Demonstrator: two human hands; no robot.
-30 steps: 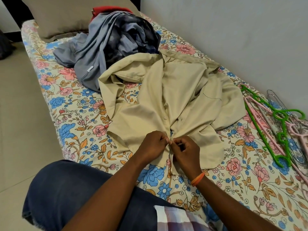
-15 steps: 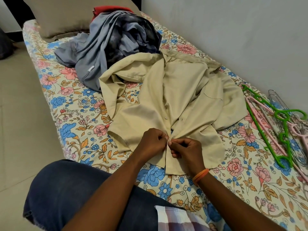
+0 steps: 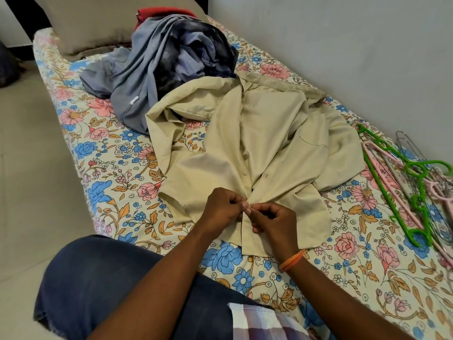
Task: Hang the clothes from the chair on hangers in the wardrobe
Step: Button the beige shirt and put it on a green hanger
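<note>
Head view: a beige shirt is spread front-up across the middle of a bed covered in a floral sheet. Its lower placket is pinched between both hands near the bed's near edge. The left hand is curled, thumb and forefinger nipping the cloth at a button position; the right hand is curled likewise, fingertips meeting the left at the same spot. An orange band is worn on the right wrist. A grey and dark clothes heap is piled toward the far end, touching the shirt's collar, with a red garment behind it and a pillow at the far end. Green hanger, pink hanger and wire hangers are laid along the wall-side edge
</note>
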